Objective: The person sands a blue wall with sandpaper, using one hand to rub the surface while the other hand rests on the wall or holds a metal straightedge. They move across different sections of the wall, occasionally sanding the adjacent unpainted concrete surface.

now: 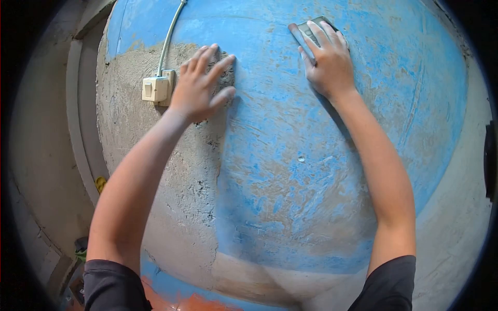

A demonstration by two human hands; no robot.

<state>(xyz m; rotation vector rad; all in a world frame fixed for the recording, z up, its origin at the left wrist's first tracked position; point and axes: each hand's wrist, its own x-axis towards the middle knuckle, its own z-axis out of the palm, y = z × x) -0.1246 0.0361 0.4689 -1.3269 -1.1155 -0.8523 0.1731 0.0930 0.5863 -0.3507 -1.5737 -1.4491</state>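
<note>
My right hand (pixel 331 65) is wrapped over a sanding block (pixel 298 35), a flat dark piece with a brownish edge, against the upper part of a blue wall (pixel 270 119). The wall's paint is patchy, with grey-brown showing through in many places. Fingers spread, my left hand (pixel 197 88) is at the wall where the blue paint borders a strip of rough bare cement (pixel 181 171). It holds nothing. Whether its palm presses on the surface cannot be seen.
Just left of my left hand is a cream light switch (pixel 154 89), with a pale cable (pixel 167 44) running up from it. A grey wall (pixel 451 238) stands at the right. Low down shows a blue and orange surface (pixel 192 301). A yellow item (pixel 100 184) is at the left.
</note>
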